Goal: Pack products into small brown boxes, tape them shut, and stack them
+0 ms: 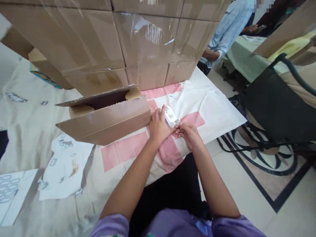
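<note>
A white tape dispenser [171, 118] rests on the pink and white cloth [130, 149], with its front end toward my right side. My left hand [158, 126] grips it from the left, thumb along the near side and fingers over the far side. Close to the dispenser's front end is my right hand [188, 132], its thumb and fingertips pinched together; what they hold, if anything, is too small to make out. Just left of my left hand lies an open cardboard box [116, 120] with its flaps raised.
Stacked taped cartons [153, 42] stand behind the cloth. Papers [64, 166] lie at the left. A black chair [278, 105] is at the right, and a person in a light blue shirt [228, 28] stands beyond the cartons.
</note>
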`<state>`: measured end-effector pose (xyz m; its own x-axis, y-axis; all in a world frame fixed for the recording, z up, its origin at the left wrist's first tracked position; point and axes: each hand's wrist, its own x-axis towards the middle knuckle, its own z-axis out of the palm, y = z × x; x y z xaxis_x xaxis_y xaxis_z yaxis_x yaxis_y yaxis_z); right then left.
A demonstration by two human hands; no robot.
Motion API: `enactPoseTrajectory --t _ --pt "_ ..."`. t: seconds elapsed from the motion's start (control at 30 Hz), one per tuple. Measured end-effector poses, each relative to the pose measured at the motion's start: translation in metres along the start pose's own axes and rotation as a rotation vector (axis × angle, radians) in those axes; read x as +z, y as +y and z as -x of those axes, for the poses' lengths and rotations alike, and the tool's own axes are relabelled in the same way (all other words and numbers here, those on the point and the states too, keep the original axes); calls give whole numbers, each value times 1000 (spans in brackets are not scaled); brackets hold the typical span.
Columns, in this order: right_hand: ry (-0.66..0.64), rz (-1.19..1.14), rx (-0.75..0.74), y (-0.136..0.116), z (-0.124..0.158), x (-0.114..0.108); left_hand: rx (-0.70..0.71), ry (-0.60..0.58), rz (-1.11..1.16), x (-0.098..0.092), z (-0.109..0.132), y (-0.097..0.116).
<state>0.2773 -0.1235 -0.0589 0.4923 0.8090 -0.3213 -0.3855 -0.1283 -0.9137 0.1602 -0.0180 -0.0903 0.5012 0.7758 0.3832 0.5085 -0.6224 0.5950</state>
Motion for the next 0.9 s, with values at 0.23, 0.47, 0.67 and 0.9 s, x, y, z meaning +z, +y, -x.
enactPoseTrajectory --t 0.23,0.47,0.67,0.9 --pt "-2 4 3 3 -3 -4 7 2 10 1 0 -1" --pt "7 12 23 3 -4 -2 11 -4 12 1 0 1" --pt "11 14 56 0 -5 -3 4 -14 4 -1 -1 2" --pt "-21 8 133 -6 -9 -2 9 -18 2 0 -1 1"
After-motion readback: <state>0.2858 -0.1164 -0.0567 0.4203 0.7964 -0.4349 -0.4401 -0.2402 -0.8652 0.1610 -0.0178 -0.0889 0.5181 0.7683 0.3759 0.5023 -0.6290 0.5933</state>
